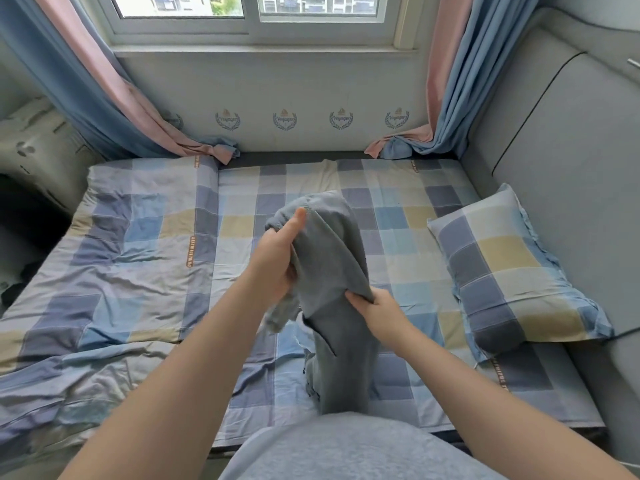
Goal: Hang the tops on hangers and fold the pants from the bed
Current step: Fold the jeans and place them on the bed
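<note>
Grey pants (332, 251) hang in the air over the middle of the bed (398, 209), near its front edge. The low end droops down toward the person's tummy. They look like pants to me, with a pocket slit low down, but the cloth is bunched up, so I am not sure.

The left hand (277, 261) holds the top bunch. Its grip is curled tight round the cloth, with the thumb sticking up. The right hand (377, 313) is lower, and its grip pinches a fold at the side.

I think this is the folding step, and the pants are not flat or neat yet. Next, the hands need to find the waist band and shake the cloth straight. Then they can put one leg on the other and lay the pants down on the bed.

A checked quilt (121, 244) lies rumpled along the left side of the bed. A checked pillow (512, 278) sits by the right edge. The pants could go on the strip between them, but it is not wide, so the quilt may get in the way. Blue and pink curtains (104, 84) hang at the far corners and touch the bed. I see no hangers and no tops.
</note>
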